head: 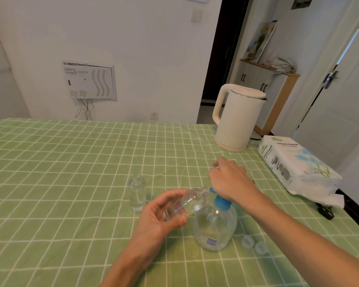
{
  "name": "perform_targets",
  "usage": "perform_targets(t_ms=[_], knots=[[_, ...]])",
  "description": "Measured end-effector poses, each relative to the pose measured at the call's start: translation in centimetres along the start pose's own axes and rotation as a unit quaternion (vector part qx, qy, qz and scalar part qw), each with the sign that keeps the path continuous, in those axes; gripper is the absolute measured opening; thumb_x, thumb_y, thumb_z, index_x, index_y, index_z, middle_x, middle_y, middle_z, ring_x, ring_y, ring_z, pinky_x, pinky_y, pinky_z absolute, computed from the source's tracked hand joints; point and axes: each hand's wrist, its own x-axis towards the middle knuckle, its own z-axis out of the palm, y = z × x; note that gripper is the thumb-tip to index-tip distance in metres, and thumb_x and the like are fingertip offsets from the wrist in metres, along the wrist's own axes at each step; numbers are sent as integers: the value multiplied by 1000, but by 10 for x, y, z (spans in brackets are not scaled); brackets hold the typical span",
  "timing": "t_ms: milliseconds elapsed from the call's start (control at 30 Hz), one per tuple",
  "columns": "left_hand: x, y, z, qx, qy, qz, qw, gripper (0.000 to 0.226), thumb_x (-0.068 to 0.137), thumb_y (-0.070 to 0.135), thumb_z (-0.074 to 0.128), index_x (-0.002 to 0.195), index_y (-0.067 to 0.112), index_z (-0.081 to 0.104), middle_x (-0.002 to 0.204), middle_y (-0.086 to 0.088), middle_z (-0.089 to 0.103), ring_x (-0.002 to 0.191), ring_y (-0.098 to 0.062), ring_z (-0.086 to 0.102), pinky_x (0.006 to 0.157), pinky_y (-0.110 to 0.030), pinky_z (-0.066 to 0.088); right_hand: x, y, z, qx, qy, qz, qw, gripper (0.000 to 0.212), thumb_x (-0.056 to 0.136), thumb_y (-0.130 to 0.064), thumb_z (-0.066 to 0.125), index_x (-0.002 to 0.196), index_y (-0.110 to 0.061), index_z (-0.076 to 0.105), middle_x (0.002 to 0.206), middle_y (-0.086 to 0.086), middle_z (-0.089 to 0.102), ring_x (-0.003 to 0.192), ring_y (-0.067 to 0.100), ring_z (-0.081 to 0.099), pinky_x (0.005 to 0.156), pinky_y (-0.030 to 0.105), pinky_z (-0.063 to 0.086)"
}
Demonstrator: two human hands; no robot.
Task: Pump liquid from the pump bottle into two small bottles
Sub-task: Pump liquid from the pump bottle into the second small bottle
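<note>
Green checked cloth covers the worktop (71, 162) in front of us, with a white kettle (236, 119) and a pack of tissue paper (294, 164) towards the far right.

Our left hand (160, 214) is closed around a small clear bottle (187, 203), held tilted so that its open neck sits just beside the blue spout of the pump bottle (214, 222). Our right hand (230, 179) rests on top of the blue pump head, fingers curled loosely; the head itself is mostly hidden under the palm, so we cannot tell how far down it is pressed. The pump bottle stands upright on the cloth, near the front edge.

A second small bottle (137, 193) stands upright well to the left, uncapped, and appears to hold some clear liquid. Two clear caps (254, 244) lie just right of the pump bottle.

We judge the step in hand to be filling the held bottle. Next we would need to keep the neck aligned under the spout while pressing down steadily, since a tilted bottle and a narrow mouth make spilling likely.
</note>
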Motion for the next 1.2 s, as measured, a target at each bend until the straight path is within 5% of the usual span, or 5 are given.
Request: perform_targets(t_ms=[300,1200], knots=[[1,-1,0,2,0,2,1000,49,72,10,87,117,30,78,131,4,75,124,-8,67,94,-15,54,2,-1,-8,1,12,-5,1000,35,96,-25,36,127,-18,50,132,9,47,125,33,39,104,52,34],[1,-1,0,-8,-3,-7,1000,59,65,31,95,121,28,76,135,3,73,128,-11,65,98,-16,53,1,0,-2,-6,3,2,1000,36,97,-27,35,128,-19,49,135,8,47,126,33,39,105,54,34]])
